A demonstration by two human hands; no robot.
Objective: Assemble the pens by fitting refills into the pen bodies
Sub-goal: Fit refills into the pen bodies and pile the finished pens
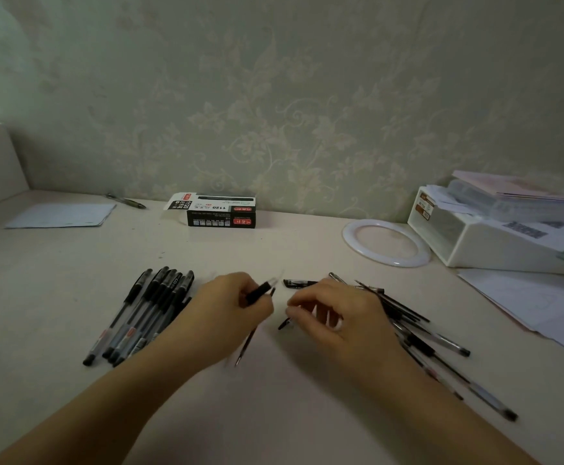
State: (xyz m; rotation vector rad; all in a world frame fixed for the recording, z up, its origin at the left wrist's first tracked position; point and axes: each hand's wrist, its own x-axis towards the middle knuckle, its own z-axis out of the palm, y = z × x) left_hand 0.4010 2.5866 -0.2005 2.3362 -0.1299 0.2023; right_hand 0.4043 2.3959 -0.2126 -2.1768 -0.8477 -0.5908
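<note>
My left hand (227, 313) grips a pen body (260, 293) with a black grip and clear tip pointing up-right. A thin refill (247, 344) runs down below that hand. My right hand (337, 313) hovers a little to the right with fingers curled; a small black piece (284, 323) shows at its fingertips, and whether it is pinched I cannot tell. A black cap (299, 283) lies just beyond the right hand. Several capped pens (143, 313) lie in a row at the left. A loose pile of pen bodies and refills (418, 333) sits at the right.
A black-and-white pen box (220, 211) stands by the wall. A white ring (386, 241) and a white organizer with papers (495, 236) sit at the back right. Loose sheets (535, 303) lie right, a paper (62, 214) and a pen (126, 200) back left.
</note>
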